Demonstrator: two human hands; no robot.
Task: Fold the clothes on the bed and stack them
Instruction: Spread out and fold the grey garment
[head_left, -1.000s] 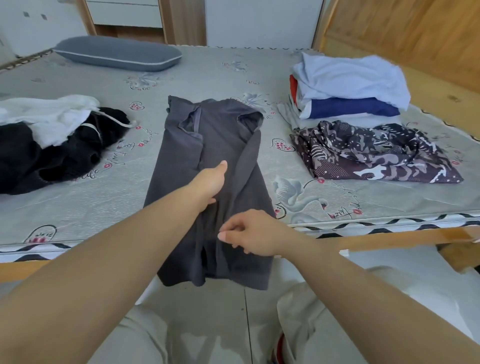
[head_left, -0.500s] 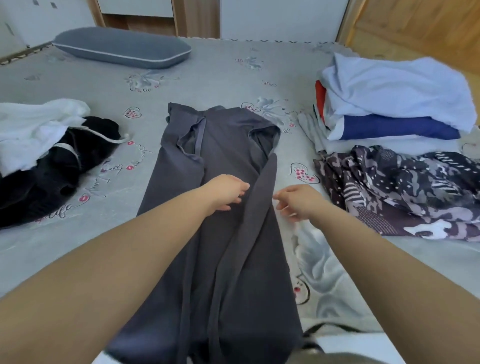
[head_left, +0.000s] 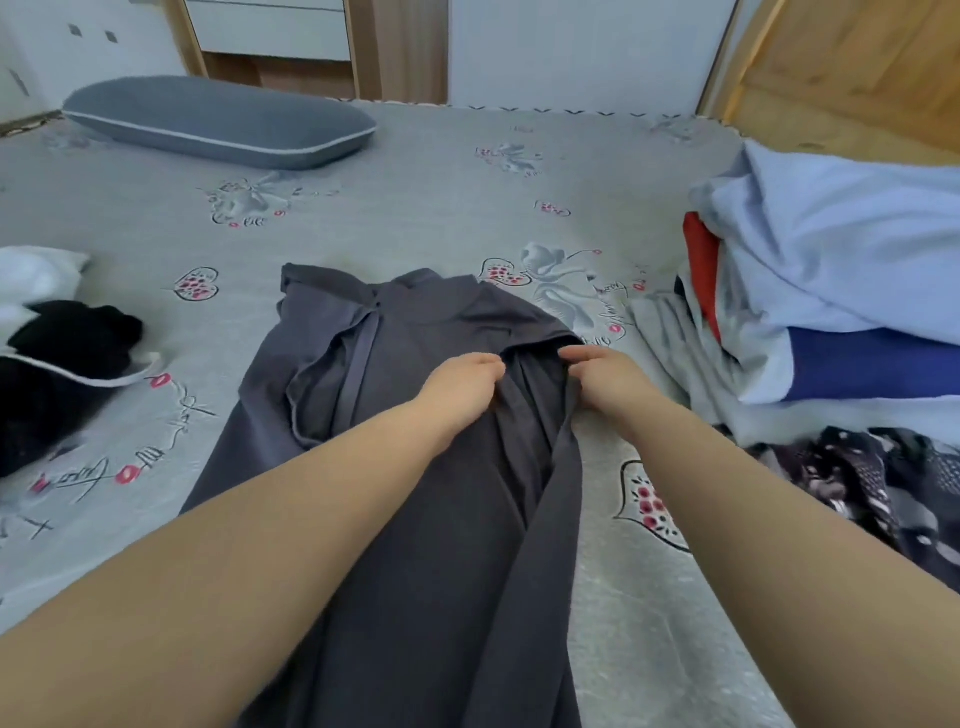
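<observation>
- The grey garment (head_left: 415, 519) lies long and flat on the bed (head_left: 415, 197), its sides already folded inward, probably so it makes a narrow strip
- The left hand (head_left: 462, 387) and right hand (head_left: 605, 384) reach its far end and seem to pinch the cloth (the fingertips are partly hidden)
- The folded stack (head_left: 841, 312) waits to the right
</observation>
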